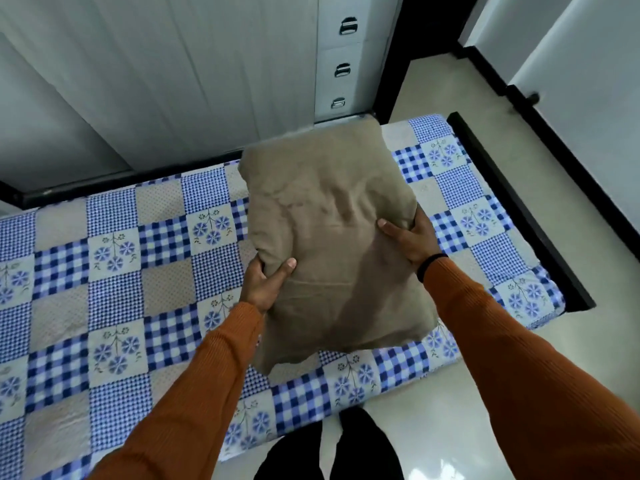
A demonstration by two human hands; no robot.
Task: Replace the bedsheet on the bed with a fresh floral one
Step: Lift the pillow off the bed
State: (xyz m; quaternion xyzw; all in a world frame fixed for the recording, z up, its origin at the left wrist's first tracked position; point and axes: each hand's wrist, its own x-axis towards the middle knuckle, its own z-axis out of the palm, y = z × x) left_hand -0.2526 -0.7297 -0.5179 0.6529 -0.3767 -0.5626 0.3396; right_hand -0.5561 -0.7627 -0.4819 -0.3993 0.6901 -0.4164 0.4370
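At the bottom edge, dark trousers (360,448) stand on the pale shiny floor (433,420), just beside the near edge of the bed. Two arms in orange sleeves (194,393) reach forward over the bed. The left hand (265,284) grips the left edge of a tan pillow (332,237), with the thumb on top and the other fingers hidden under the cloth. The right hand (410,239) grips the right edge in the same way, and a black band (431,266) sits on its wrist. The pillow is held between both hands above the bed (whether its far end touches the bed, I cannot tell).

The bedsheet (114,271) covers the bed: a patchwork of blue and white checks, beige squares and squares with blue flowers. A black frame (519,209) runs along the right end of the bed. Behind the bed stands a white wall (156,81), and next to it white drawers (343,57) with metal handles.
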